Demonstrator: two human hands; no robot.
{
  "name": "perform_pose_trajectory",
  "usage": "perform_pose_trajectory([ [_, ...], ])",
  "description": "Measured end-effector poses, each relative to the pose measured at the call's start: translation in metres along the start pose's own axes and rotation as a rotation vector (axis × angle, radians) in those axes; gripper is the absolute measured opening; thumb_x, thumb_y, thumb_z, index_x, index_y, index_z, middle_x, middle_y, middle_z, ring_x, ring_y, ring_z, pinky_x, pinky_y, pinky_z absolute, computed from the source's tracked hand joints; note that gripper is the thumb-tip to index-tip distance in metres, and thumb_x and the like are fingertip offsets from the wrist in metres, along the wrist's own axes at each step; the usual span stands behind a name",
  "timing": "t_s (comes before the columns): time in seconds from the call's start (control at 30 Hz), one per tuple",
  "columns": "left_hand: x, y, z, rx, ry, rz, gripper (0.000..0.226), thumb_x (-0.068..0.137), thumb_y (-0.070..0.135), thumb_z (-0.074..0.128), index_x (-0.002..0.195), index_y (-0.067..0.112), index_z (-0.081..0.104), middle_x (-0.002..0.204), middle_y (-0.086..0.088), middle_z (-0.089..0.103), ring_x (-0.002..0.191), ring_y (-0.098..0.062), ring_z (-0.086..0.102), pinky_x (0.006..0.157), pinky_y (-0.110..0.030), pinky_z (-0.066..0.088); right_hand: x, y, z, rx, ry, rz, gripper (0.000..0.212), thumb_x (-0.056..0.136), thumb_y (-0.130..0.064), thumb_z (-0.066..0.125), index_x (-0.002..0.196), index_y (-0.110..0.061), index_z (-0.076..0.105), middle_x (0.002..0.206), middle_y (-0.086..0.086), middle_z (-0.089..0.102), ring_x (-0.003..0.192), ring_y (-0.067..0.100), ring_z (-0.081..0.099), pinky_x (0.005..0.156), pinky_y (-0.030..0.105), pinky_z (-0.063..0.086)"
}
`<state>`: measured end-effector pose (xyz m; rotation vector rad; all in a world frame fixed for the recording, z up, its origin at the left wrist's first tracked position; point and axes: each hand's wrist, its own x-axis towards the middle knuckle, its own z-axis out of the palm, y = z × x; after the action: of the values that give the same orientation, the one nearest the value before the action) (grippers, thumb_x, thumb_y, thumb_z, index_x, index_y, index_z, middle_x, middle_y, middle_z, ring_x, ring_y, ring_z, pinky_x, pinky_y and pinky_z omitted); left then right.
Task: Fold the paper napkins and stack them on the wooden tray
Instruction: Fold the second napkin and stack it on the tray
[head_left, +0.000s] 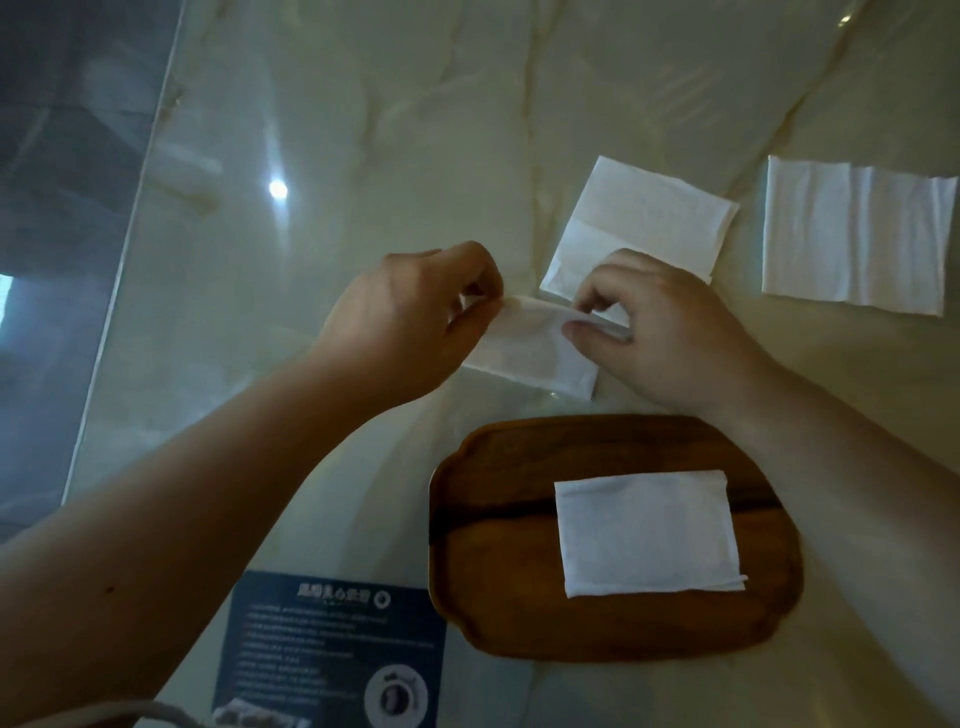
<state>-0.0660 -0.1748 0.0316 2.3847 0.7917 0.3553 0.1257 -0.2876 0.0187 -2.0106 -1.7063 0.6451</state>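
I see both hands pinching one paper napkin (535, 348) just beyond the wooden tray (498, 587): my left hand (410, 322) grips its far left corner, my right hand (660, 327) its far right edge, lifting that edge off the worktop (363, 130). A folded napkin (647, 532) lies on the tray. Beyond my right hand sit two more napkins, one (654, 218) partly hidden by my fingers, the other (857, 239) farther right. A dark printed card (332, 644) left of the tray is too blurred to read.
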Motion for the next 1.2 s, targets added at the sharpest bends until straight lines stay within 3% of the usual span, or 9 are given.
perform_pose_trajectory([
  [0.1,-0.004,0.014,-0.005,-0.14,0.028,-0.096,0.011,0.084,0.021,0.065,0.086,0.031,0.06,0.075,0.022,0.06,0.067,-0.004,0.063,0.06,-0.034,0.057,-0.016,-0.002,-0.016,0.263,0.027,0.089,0.012,0.084,-0.031,0.067,0.08,-0.02,0.064,0.073,-0.008,0.063,0.072,0.005,0.058,0.059,0.012,0.041],
  [0.23,-0.013,0.039,-0.002,-0.324,0.012,-0.176,0.017,0.083,0.021,0.065,0.082,0.037,0.059,0.073,0.013,0.065,0.063,-0.005,0.064,0.056,-0.025,0.056,-0.045,0.005,-0.035,0.478,0.064,0.142,0.008,0.082,-0.031,0.069,0.081,-0.023,0.067,0.078,-0.012,0.067,0.071,0.004,0.062,0.06,0.016,0.048],
  [0.37,-0.029,0.057,0.017,-0.362,-0.043,-0.259,0.011,0.083,0.025,0.065,0.082,0.035,0.06,0.066,0.014,0.063,0.054,-0.002,0.061,0.05,-0.027,0.054,-0.082,0.017,-0.037,0.546,0.07,0.228,0.012,0.077,-0.034,0.071,0.081,-0.024,0.067,0.075,-0.011,0.07,0.066,0.008,0.065,0.057,0.028,0.053],
  [0.53,-0.055,0.069,0.045,-0.406,-0.158,-0.371,0.008,0.084,0.028,0.064,0.082,0.035,0.06,0.07,0.011,0.067,0.05,-0.004,0.064,0.043,-0.017,0.049,-0.127,0.032,-0.021,0.642,0.004,0.336,0.016,0.073,-0.034,0.07,0.078,-0.018,0.067,0.07,-0.01,0.073,0.06,0.002,0.064,0.053,0.018,0.049],
  [0.7,-0.073,0.072,0.066,-0.425,-0.241,-0.426,0.012,0.085,0.023,0.064,0.082,0.033,0.058,0.073,0.017,0.068,0.042,-0.007,0.063,0.041,-0.013,0.047,-0.147,0.042,-0.009,0.609,-0.049,0.357,0.007,0.081,-0.014,0.07,0.078,-0.018,0.066,0.071,-0.006,0.073,0.059,0.004,0.063,0.054,0.019,0.046],
  [0.9,-0.077,0.074,0.081,-0.343,-0.223,-0.427,0.019,0.084,0.022,0.066,0.077,0.037,0.056,0.062,0.01,0.065,0.039,-0.004,0.061,0.042,-0.013,0.045,-0.147,0.046,-0.007,0.555,-0.037,0.418,0.008,0.082,-0.016,0.07,0.078,-0.02,0.065,0.069,-0.007,0.074,0.065,0.01,0.069,0.055,0.025,0.05],
  [1.03,-0.077,0.072,0.085,-0.246,-0.242,-0.403,0.012,0.084,0.025,0.065,0.081,0.034,0.057,0.068,0.011,0.064,0.043,0.001,0.061,0.042,-0.01,0.043,-0.145,0.045,-0.006,0.503,-0.094,0.439,0.01,0.083,-0.015,0.07,0.078,-0.019,0.063,0.069,-0.01,0.074,0.062,0.005,0.068,0.051,0.02,0.048],
  [1.13,-0.076,0.07,0.085,-0.155,-0.279,-0.365,0.008,0.084,0.03,0.063,0.082,0.034,0.057,0.068,0.012,0.062,0.05,0.003,0.06,0.042,-0.01,0.042,-0.144,0.043,-0.006,0.393,-0.144,0.463,0.009,0.082,-0.021,0.071,0.078,-0.022,0.062,0.07,-0.002,0.073,0.063,0.013,0.068,0.056,0.036,0.052],
  [1.2,-0.075,0.07,0.085,-0.063,-0.271,-0.301,0.006,0.084,0.03,0.063,0.084,0.033,0.058,0.068,0.012,0.061,0.054,-0.002,0.059,0.045,-0.011,0.04,-0.143,0.042,-0.007,0.239,-0.153,0.43,0.009,0.08,-0.027,0.07,0.078,-0.026,0.061,0.067,-0.002,0.07,0.06,0.011,0.065,0.054,0.038,0.052],
])
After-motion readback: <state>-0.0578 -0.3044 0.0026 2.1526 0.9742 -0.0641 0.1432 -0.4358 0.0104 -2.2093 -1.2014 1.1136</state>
